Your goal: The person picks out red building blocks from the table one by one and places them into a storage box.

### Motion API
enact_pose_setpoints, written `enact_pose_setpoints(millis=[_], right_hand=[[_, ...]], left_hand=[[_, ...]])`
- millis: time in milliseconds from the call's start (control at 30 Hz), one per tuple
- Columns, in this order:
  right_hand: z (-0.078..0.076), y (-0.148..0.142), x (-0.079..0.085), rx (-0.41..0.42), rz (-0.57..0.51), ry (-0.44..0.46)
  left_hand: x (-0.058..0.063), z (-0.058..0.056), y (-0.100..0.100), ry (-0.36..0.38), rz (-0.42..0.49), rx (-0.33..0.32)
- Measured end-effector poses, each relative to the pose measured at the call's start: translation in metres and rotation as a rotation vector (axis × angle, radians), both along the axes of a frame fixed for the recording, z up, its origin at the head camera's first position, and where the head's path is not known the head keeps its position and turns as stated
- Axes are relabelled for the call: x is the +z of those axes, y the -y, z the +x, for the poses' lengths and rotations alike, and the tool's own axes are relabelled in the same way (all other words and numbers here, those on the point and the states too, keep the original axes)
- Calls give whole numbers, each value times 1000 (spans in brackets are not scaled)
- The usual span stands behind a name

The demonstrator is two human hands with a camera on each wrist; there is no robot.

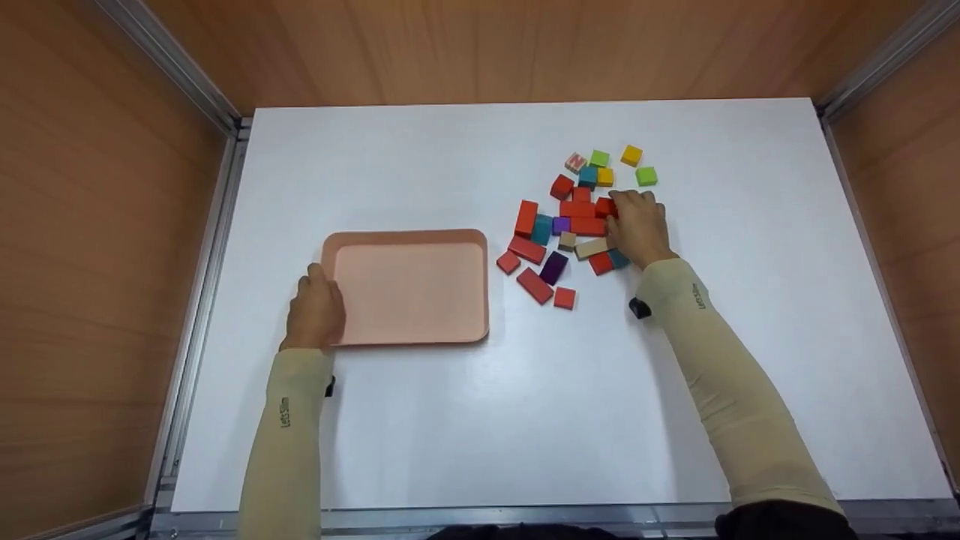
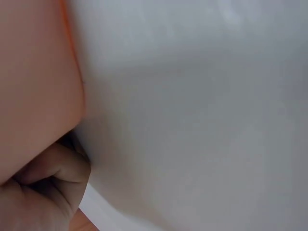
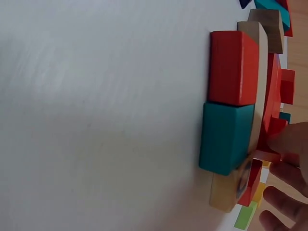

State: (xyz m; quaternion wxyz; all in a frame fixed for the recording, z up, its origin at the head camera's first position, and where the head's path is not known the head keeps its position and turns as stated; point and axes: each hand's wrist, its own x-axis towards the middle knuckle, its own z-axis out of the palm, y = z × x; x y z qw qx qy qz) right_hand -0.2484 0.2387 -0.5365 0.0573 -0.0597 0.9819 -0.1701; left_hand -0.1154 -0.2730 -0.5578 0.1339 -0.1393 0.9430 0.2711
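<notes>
A pink rectangular tray [image 1: 409, 238] lies on the left part of the white table. My left hand [image 1: 315, 309] grips its left edge; in the left wrist view, curled fingers [image 2: 62, 168] show just beneath the tray's side [image 2: 38, 86]. At the right side of a cluster of colored wooden blocks, my right hand [image 1: 637, 225] pinches a small red block [image 1: 604, 207]. The right wrist view shows the thumb [image 3: 291, 139] against red wood, close to a long tan block [image 3: 260, 72], a red block [image 3: 231, 67] and a teal block [image 3: 225, 137].
Several more blocks lie loose around the cluster, including a dark purple one [image 1: 553, 268], a red cube [image 1: 565, 298], a yellow cube [image 1: 631, 155] and a green cube [image 1: 646, 176]. Wooden panels [image 1: 525, 52] with metal rails enclose the table [image 1: 480, 442].
</notes>
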Motion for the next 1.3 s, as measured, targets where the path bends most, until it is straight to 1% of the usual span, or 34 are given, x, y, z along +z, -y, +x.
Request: enact_pose_setpoints(millis=[67, 167, 300, 367, 433, 467, 633, 800, 867, 1033, 1100, 1200, 1300], right_hand=[[0, -1, -1, 3, -3, -19], [-1, -3, 1, -13, -23, -15], [0, -4, 10, -105, -86, 22], [2, -3, 16, -149, -121, 25], [4, -2, 21, -171, -149, 21], [5, 0, 23, -169, -158, 10], [8, 16, 33, -117, -202, -26], [14, 43, 45, -71, -243, -11], [17, 55, 47, -33, -265, -30], [27, 88, 47, 93, -291, -103], [32, 100, 45, 133, -290, -102], [39, 116, 43, 197, -294, -106], [43, 128, 43, 246, -300, -106]], left_hand=[[1, 3, -1, -1, -2, -2], [1, 5, -2, 2, -4, 5], [1, 4, -6, 9, 10, 19], [2, 3, -8, 6, 15, 20], [2, 1, -10, 4, 18, 21], [2, 0, -12, 2, 18, 23], [2, -1, -19, 7, 25, 38], [2, -2, -25, 6, 33, 38], [2, -4, -26, 2, 36, 39], [0, -7, -29, -33, 17, 18], [-2, -6, -30, -40, 6, 9], [-6, -4, -32, -37, 9, 17], [-7, -3, -34, -42, 16, 18]])
